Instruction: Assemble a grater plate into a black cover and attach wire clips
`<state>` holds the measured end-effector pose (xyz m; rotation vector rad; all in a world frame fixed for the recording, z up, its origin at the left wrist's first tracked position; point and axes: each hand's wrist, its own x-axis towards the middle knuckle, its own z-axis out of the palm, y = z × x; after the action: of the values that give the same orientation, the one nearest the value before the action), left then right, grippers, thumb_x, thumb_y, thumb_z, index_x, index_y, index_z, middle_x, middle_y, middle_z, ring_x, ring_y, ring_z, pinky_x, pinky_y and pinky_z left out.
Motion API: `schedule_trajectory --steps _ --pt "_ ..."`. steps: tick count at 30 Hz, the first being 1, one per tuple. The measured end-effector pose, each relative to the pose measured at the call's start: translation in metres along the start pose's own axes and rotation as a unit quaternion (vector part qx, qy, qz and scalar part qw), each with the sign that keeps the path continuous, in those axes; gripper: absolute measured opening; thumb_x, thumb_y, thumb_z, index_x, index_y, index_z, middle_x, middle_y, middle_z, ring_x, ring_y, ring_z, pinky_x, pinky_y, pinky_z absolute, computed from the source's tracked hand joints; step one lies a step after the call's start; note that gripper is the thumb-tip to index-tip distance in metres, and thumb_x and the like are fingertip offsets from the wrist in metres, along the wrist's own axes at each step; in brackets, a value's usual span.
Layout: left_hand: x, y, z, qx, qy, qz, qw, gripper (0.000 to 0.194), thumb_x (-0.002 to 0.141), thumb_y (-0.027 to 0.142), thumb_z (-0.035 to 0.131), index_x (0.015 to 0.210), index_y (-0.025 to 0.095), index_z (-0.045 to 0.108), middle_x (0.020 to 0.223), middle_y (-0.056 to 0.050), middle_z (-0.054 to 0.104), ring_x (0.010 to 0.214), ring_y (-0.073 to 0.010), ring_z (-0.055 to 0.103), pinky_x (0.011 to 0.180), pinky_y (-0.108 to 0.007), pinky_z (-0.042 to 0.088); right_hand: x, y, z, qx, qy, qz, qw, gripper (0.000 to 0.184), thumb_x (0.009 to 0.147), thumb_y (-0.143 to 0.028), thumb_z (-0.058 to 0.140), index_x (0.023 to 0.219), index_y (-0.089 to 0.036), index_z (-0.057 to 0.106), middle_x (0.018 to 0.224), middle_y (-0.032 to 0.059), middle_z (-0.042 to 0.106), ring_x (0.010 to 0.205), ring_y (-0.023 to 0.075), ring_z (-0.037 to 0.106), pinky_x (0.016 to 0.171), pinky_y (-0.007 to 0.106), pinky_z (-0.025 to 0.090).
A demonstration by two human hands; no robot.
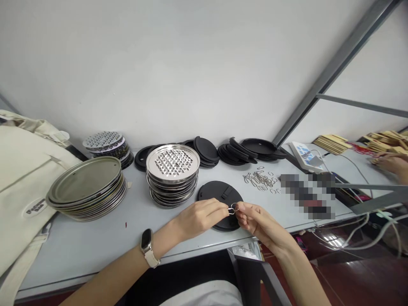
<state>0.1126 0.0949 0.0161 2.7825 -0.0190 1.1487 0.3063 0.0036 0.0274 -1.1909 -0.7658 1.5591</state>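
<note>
A small, shiny metal clip (231,211), longish with rounded ends, sits sideways in the fingertips of the left hand (201,214). A thin, round metal ring (235,206) is pinched by the right hand (257,220). The two pieces overlap in view, above a black disc (219,193); whether they are linked is too small to tell.

The left hand (202,216) and the right hand (256,221) partly hide the metal clip (231,211) and the metal ring (234,205); whether these are joined is too small to tell. Both hands also cover a part of the black disc (215,191). At right, another person's hand (392,163) is blurred and cut by the edge (so is the pale bag (24,165), at left). Pixel blocks conceal something (307,199) on the counter (102,242).
</note>
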Motion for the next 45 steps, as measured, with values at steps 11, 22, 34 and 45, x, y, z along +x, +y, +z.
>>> schedule_trajectory --steps 11,22,34,45 --pt "0.0 0.002 0.001 0.024 0.078 -0.059 0.995 0.009 0.093 0.01 0.051 0.096 0.012 0.059 0.086 -0.006 0.065 0.083 -0.0166 0.062 0.075 -0.031 0.054 0.005 0.013 0.011 0.042 -0.008 -0.037 0.998 0.028 0.08 -0.039 0.071 0.072 -0.017 0.055 0.064 -0.003 0.047 0.055 0.0063 0.041 0.053 0.018 0.036" --pt "0.002 0.009 -0.001 -0.099 0.072 -0.062 0.99 0.017 0.093 0.008 0.05 0.106 0.013 0.059 0.098 -0.008 0.067 0.09 -0.016 0.063 0.081 -0.031 0.055 -0.004 0.011 0.031 0.041 -0.046 -0.038 0.997 0.023 0.086 -0.035 0.065 0.077 -0.018 0.053 0.065 -0.0038 0.051 0.051 0.0049 0.043 0.045 0.016 0.034" --pt "0.014 0.012 0.001 -0.425 0.06 -0.345 0.835 0.013 0.083 0.018 0.067 0.096 0.015 0.067 0.096 -0.006 0.069 0.084 -0.015 0.067 0.074 -0.024 0.056 -0.002 0.014 0.022 -0.035 0.041 -0.118 0.992 0.028 0.085 -0.044 0.065 0.082 -0.019 0.053 0.063 -0.004 0.052 0.053 0.006 0.048 0.048 0.017 0.039" --pt "0.016 0.009 0.008 -0.568 0.083 -0.41 0.709 0.018 0.079 0.024 0.072 0.093 0.012 0.071 0.098 -0.005 0.054 0.07 -0.0085 0.06 0.069 -0.024 0.052 0.001 0.015 0.03 -0.103 0.05 -0.155 0.981 0.032 0.083 -0.044 0.066 0.078 -0.02 0.045 0.065 -0.0034 0.055 0.054 0.0081 0.05 0.046 0.018 0.042"
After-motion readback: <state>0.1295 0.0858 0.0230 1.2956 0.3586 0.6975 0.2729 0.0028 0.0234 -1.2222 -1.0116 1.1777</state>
